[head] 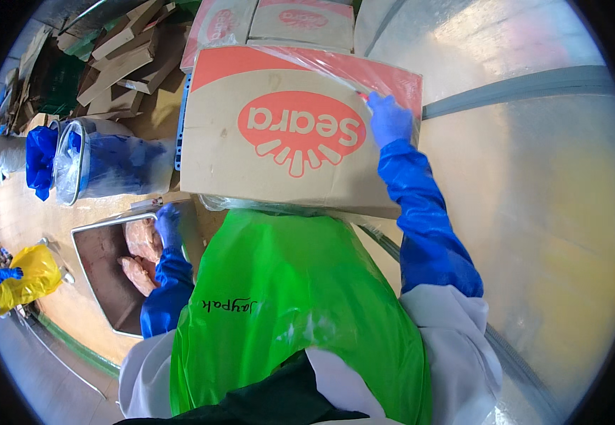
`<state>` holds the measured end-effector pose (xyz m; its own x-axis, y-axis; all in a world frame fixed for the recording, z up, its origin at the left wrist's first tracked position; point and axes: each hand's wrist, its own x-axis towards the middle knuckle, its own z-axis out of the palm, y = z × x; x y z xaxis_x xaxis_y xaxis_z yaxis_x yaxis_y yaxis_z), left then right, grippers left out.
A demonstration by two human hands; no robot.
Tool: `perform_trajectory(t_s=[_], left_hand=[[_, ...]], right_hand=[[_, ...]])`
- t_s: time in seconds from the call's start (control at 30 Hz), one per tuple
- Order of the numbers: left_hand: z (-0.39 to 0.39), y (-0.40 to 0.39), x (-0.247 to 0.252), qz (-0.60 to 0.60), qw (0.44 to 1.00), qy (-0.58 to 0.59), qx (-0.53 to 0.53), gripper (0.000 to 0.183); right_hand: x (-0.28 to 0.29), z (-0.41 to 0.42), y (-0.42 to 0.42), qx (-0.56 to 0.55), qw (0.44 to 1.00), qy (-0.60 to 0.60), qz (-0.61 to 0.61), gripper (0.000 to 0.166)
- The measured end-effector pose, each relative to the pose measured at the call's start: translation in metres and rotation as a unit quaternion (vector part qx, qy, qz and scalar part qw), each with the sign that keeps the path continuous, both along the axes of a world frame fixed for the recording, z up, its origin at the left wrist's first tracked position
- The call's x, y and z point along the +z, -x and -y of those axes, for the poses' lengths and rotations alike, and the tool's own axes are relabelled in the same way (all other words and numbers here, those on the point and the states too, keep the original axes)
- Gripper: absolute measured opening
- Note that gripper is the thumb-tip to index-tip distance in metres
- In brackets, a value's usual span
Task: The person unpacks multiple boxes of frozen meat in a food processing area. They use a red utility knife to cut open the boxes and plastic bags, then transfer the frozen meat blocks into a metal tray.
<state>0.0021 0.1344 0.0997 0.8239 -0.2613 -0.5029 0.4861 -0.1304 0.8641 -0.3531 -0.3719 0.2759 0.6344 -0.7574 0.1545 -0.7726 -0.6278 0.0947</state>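
Observation:
A large Seara cardboard box (pixel 217 154) lies before me, its printing upside down to me and clear plastic film (pixel 307 61) stretched across its far part. My right hand (pixel 391 119), in a blue glove, is closed around a small tool with a red tip (pixel 362 96). The tip meets the film near the box's right side; most of the tool is hidden in the fist. To the left, my blue-gloved left hand (pixel 168 223) grips the near-right corner of the rim of a metal tub (pixel 97 271). Pieces of raw meat (pixel 141 239) lie inside that tub.
More boxes (pixel 301 21) stand behind the large one. Lined bins with blue bags (pixel 121 164) stand at left, below piled flattened cardboard (pixel 127 53). A person in a yellow apron (pixel 31 276) is at far left. A grey strip (pixel 520 90) crosses the right side.

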Motion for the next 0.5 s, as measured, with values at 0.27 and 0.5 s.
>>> perform_trajectory(t_s=[0.27, 0.5], left_hand=[[0.238, 0.073, 0.18, 0.506, 0.833, -0.083, -0.207, 0.038], [0.469, 0.146, 0.173, 0.634, 0.617, 0.05, -0.464, 0.037]], right_hand=[[0.008, 0.036, 0.009, 0.079, 0.993, 0.08, -0.043, 0.017], [0.026, 0.058, 0.002, 0.148, 0.981, 0.086, -0.089, 0.012]])
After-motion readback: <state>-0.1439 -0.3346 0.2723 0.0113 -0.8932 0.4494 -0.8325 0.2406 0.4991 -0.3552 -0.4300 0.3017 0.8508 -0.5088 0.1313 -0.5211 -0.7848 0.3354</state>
